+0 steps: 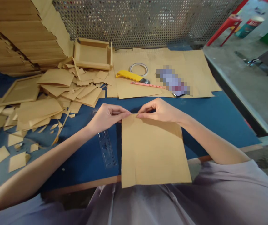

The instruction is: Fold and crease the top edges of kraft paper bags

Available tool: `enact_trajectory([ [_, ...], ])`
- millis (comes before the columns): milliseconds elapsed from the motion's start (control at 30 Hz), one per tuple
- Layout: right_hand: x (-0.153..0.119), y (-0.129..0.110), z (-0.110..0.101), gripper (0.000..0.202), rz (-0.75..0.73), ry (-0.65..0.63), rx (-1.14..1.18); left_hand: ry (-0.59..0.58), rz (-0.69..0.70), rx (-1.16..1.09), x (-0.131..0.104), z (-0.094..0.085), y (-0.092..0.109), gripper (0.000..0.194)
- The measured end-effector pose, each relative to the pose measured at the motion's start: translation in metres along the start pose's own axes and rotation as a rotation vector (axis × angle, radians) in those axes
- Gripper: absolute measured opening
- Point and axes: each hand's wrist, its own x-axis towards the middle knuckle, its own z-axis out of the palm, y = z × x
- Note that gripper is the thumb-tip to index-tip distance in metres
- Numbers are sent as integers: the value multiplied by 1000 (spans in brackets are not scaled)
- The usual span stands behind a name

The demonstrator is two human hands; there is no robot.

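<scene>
A brown sheet of cardboard (157, 150) hangs from both hands over the near edge of the blue table, with a crease running down its left side. My left hand (109, 115) pinches the top edge near the left corner, thumb against fingers. Just to its right, my right hand (161, 110) pinches the same top edge, the two sets of fingertips almost meeting. Under and beside my left hand lies a clear plastic ruler (107, 150) with cut-out shapes, partly hidden by the hand.
Cardboard scraps (40, 109) cover the table's left side, below tall cardboard stacks (19, 34). A shallow cardboard tray (93, 54) stands behind them. On flat sheets (190, 62) lie a yellow utility knife (129, 75), tape roll (138, 64), pink pencil (146, 85) and blurred phone (172, 82). Perforated metal (134, 25) stands behind.
</scene>
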Motion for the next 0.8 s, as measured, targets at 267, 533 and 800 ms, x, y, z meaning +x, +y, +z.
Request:
enact_trajectory([
  [267,0,-2,6,21,-75,18,4,10,11,69,0,3,-1,23],
  [533,1,1,11,24,-91,60,-16,57,38,116,-2,5,-1,26],
  [800,2,-1,15,24,-144,26,-100,13,84,207,-4,10,2,23],
])
